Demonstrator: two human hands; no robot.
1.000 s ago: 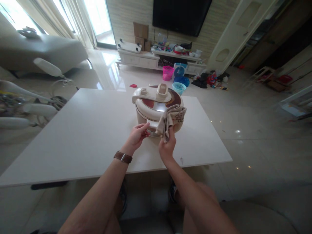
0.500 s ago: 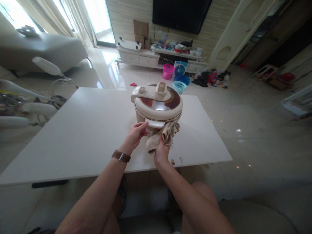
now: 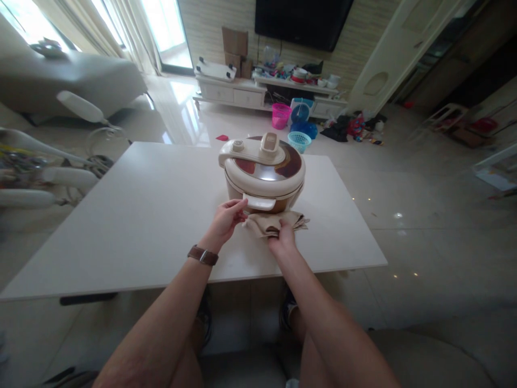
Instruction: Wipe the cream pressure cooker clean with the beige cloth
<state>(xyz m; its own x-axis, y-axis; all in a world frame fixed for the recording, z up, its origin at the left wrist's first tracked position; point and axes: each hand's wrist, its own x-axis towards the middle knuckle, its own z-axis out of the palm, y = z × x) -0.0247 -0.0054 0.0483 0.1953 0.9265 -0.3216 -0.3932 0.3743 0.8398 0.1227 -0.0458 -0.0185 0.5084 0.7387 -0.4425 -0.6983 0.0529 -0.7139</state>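
Note:
A cream pressure cooker (image 3: 263, 172) with a brown-patterned lid stands on the white table (image 3: 133, 215). My left hand (image 3: 225, 220), a brown watch on its wrist, touches the cooker's front base beside the tab handle, fingers curled. A folded beige cloth (image 3: 274, 222) lies flat on the table right in front of the cooker. My right hand (image 3: 283, 237) rests on its near edge, fingers pinching the fabric.
A grey sofa (image 3: 72, 81) and white chair parts (image 3: 48, 178) stand at the left. Beyond the table lie a low TV cabinet (image 3: 242, 94), a pink bucket (image 3: 280, 116), blue baskets (image 3: 299, 141) and floor clutter. My knees show below the table edge.
My right hand brought the cloth down from the cooker's lid and side to the table, where it now lies flat. My left hand stayed at the cooker's front.

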